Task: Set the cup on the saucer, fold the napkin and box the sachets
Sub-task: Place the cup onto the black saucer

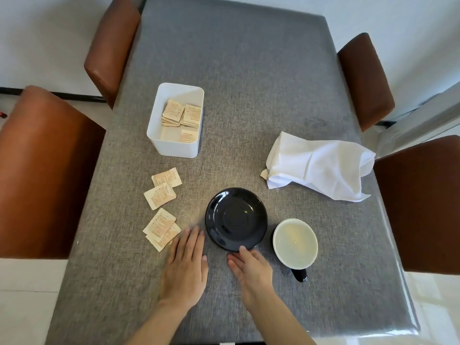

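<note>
My grip: both hands flat, empty; right hand touches saucer (first step). Next, lift cup onto it.

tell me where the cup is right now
In the head view the cup stands on the table near the front, just right of the empty black saucer and beside the right hand.

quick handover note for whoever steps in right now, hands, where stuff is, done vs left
Left hand open, flat on the table. Right hand open, fingertips at the near rim of the saucer, holding nothing.
Cup stands on the table right of the saucer. Napkin lies crumpled, far right. Some sachets in the white box; four loose sachets left of the saucer.
Left: all three steps.
</note>
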